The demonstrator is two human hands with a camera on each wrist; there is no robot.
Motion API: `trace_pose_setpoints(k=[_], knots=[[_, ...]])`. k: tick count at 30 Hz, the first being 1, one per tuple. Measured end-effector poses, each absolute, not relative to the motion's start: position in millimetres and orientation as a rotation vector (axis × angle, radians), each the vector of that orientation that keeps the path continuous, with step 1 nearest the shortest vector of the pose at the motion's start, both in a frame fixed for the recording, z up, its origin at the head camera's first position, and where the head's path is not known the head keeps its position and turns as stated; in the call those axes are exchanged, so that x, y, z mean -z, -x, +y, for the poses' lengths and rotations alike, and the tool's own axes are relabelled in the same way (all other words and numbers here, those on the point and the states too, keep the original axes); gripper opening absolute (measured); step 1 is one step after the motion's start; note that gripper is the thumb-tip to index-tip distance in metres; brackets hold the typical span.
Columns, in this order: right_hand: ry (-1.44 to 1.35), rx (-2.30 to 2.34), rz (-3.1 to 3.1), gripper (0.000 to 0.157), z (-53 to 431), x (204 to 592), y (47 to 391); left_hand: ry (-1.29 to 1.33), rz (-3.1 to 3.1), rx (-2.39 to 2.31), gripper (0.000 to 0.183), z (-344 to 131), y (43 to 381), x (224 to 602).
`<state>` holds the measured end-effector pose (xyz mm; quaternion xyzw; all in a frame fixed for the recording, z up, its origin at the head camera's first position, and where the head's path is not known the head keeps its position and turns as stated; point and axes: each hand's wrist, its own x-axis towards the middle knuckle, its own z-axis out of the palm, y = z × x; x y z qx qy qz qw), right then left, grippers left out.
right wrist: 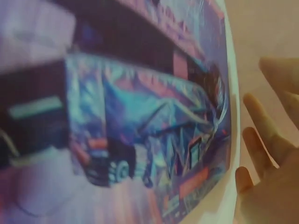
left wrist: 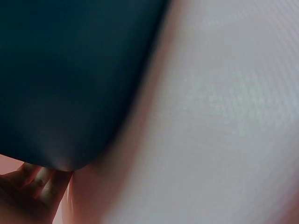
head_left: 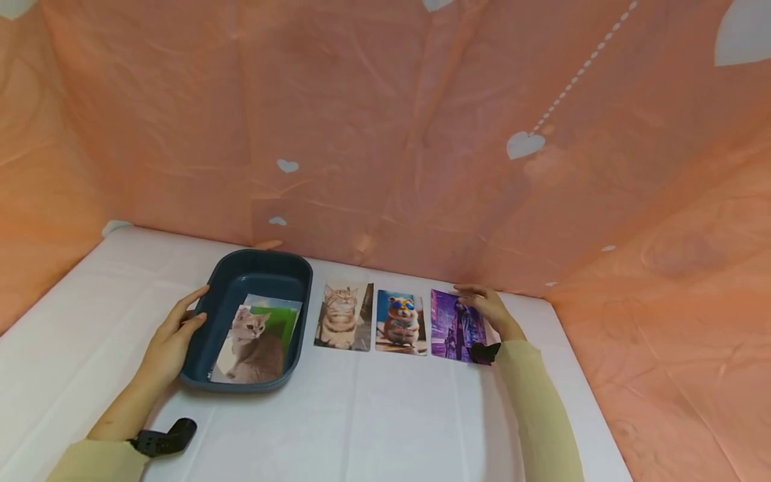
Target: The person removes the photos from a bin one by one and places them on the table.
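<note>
At the left, my left hand (head_left: 171, 345) grips the side of a dark blue tray (head_left: 207, 351). In the left wrist view its fingers (left wrist: 49, 186) show against the tray's edge. A picture card of a grey cat (head_left: 259, 348) lies on top of other cards inside the tray. My right hand (head_left: 490, 311) is over the upper right part of a purple picture card (head_left: 448, 328). In the right wrist view the fingers of that hand are spread beside the card's edge, with nothing pinched between them.
Between tray and purple card lie a tabby cat card (head_left: 343, 318) and a card of a hamster in sunglasses (head_left: 400, 321), forming a row. All rest on a white-covered table (head_left: 361, 415). An orange sheet with hearts (head_left: 373, 134) hangs behind and at both sides.
</note>
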<state>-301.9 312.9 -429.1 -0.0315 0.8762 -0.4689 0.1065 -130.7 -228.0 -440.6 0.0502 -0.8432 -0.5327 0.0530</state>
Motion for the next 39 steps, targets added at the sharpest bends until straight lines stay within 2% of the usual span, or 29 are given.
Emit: trace_pose_setpoints(k=[17,30,39], knots=[[-0.097,1.722,2.567,0.042,273.8,419.0,271.2,-0.176,-2.529,1.63,0.05,-227.7,128.3,438.9],[-0.001,1.765,2.628,0.032,235.3,406.9,242.8,-0.168,-2.55,1.651,0.05,-228.4,129.4,438.8],[0.045,1.762,2.56,0.032,212.0,393.6,234.4,-0.155,-2.546,1.651,0.05,-228.2,129.7,438.4]])
